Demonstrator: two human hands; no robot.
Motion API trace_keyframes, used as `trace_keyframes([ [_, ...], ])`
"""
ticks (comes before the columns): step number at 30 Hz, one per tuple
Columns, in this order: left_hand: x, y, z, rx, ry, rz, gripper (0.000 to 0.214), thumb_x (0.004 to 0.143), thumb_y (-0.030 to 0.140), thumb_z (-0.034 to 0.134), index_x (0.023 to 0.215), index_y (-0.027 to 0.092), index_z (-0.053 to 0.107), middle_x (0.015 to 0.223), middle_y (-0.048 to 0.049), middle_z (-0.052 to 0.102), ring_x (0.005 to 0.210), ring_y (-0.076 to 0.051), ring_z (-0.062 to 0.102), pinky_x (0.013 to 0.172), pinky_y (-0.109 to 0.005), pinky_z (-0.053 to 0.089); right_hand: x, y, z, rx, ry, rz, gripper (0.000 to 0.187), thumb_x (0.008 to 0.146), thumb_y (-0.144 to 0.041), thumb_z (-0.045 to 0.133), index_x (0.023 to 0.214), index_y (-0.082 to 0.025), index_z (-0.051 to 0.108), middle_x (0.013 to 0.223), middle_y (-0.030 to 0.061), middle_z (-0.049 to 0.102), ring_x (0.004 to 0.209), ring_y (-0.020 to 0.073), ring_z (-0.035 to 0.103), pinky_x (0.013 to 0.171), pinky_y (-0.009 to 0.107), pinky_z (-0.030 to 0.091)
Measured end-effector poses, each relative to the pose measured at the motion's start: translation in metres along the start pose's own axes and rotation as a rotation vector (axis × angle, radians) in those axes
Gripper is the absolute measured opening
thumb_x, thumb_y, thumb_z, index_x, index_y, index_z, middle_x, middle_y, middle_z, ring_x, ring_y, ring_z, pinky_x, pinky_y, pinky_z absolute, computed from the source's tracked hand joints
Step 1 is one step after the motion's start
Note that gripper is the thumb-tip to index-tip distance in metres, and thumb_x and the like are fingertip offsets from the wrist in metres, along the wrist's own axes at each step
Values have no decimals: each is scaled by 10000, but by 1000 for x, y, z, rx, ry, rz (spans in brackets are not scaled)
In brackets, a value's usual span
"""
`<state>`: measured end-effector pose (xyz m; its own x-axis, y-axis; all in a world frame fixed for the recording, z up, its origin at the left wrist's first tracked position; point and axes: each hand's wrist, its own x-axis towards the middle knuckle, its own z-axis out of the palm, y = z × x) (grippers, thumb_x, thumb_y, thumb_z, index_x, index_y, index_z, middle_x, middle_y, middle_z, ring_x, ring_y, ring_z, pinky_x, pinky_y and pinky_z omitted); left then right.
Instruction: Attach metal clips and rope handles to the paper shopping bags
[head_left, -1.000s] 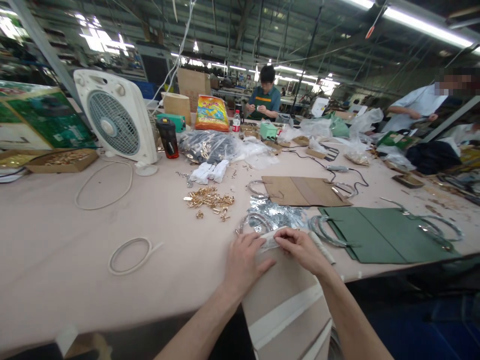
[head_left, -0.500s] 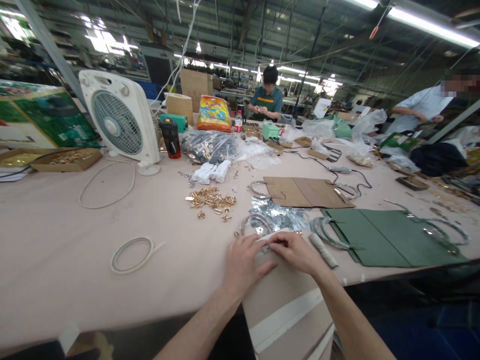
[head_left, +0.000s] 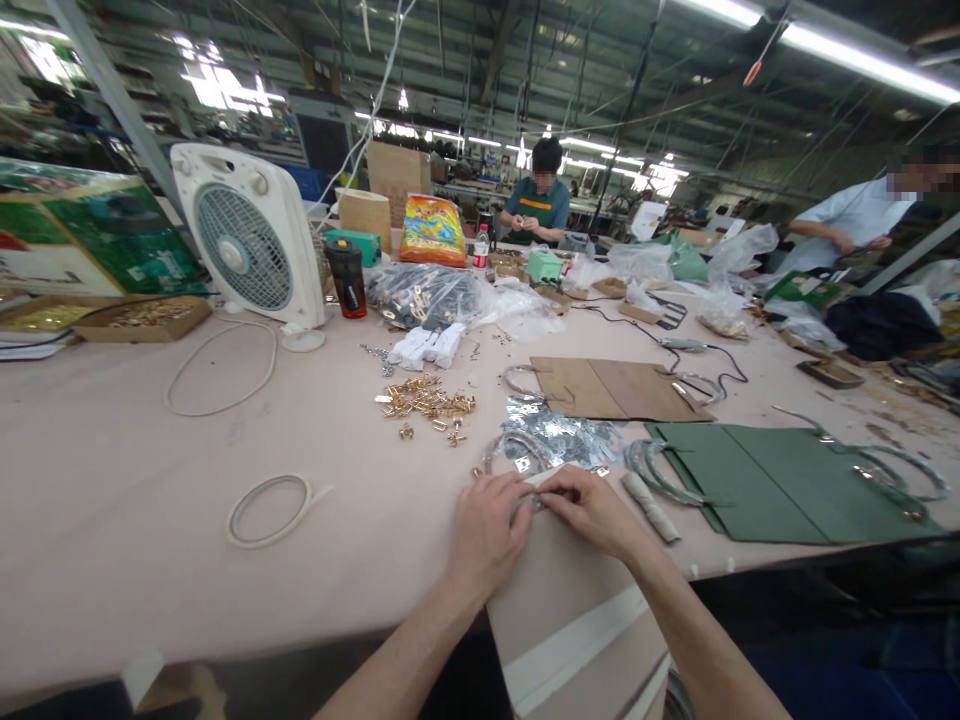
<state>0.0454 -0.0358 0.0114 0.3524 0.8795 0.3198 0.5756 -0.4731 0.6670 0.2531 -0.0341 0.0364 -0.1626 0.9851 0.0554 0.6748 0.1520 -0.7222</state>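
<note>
A beige bag panel (head_left: 577,585) with pale strips across it hangs over the table's front edge toward me. My left hand (head_left: 491,530) is closed on its far end, thumb drawn in against the fingers. Pinched at that same end, my right hand (head_left: 592,510) has its fingertips touching the left ones; whatever sits between them is too small and covered to make out. Just beyond lies a clear-wrapped round handle (head_left: 517,447), beside a heap of flat silver metal plates (head_left: 562,435). A grey-beige roll (head_left: 651,508) rests to the right of my right hand.
Green bag panels with handles (head_left: 787,485) lie at right, a brown one (head_left: 615,388) behind. Gold-coloured hardware (head_left: 427,398) is piled left of centre. A tape roll (head_left: 270,510), box fan (head_left: 247,235) and dark tumbler (head_left: 346,278) stand leftward. Two people work across the table.
My left thumb has moved in from spread out over the panel to lie against the fingers. My right hand keeps its pinch in nearly the same place. The view has shifted slightly.
</note>
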Motion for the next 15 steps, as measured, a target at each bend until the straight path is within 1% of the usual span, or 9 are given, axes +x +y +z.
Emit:
trace_keyframes([
  [4,2,-2,2,-17,5,-24,248,976,256,632,1181,351,736,1315,32,717,1191,-231,607,992,-430,459,-1,2,1,36,-12,17,163,922,-330,678,963,-247,813,938,42,756,889,220,661,834,330,482],
  [7,2,-2,2,-30,3,-37,286,958,236,647,1190,374,743,1321,35,716,1213,-235,608,1008,-438,459,-2,3,2,119,-16,25,171,918,-335,678,987,-226,791,954,45,748,911,220,661,834,326,486],
  [11,3,-1,1,-34,-8,-52,317,946,224,653,1186,407,751,1322,45,713,1218,-229,614,1018,-439,461,-4,3,3,250,-45,92,192,900,-356,685,974,-191,749,866,25,702,746,172,611,686,285,465],
  [13,3,0,1,-27,-18,-57,316,943,228,655,1184,408,752,1326,41,710,1216,-232,612,1010,-439,467,-3,1,2,259,-68,119,190,890,-359,688,947,-185,738,818,11,674,677,150,566,628,268,433],
  [15,3,0,0,-16,-24,-56,307,944,232,651,1178,402,755,1326,36,709,1214,-238,610,1011,-445,468,-4,-3,2,250,-76,131,182,886,-358,687,924,-187,736,793,4,657,652,141,541,605,262,417],
])
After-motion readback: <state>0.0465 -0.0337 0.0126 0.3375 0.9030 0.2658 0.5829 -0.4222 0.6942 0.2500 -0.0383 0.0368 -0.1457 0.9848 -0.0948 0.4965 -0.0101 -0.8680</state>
